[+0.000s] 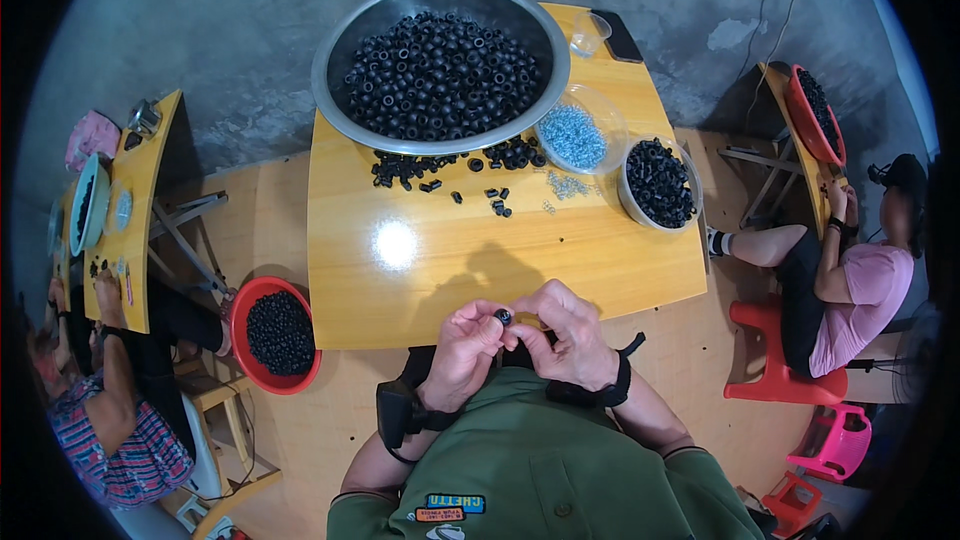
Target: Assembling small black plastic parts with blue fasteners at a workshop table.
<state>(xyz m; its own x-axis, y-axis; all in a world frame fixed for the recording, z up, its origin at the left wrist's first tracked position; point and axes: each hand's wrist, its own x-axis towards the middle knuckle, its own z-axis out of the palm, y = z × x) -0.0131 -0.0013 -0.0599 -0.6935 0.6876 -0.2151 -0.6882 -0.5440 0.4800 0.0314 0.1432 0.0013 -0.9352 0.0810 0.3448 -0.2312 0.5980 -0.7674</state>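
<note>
Just off the near edge of the table, my left hand (465,348) pinches a small round black plastic piece (503,317) with a hole, like a cord lock body. My right hand (572,340) is closed beside it, thumb and fingertips meeting next to the piece; anything between them is too small to make out. Beyond my hands, a big metal bowl (330,105) holds many such round black pieces. To its right are a clear tub (612,120) of tiny silvery-blue springs (572,136) and a tub (694,168) of short black plastic plugs (660,185).
Loose black plugs (400,168) and springs (568,185) lie on the yellow table (450,270). A clear cup (588,33) and a phone (618,37) sit at the far right corner. A red basin (316,340) of black pieces stands left. People work at side tables left and right.
</note>
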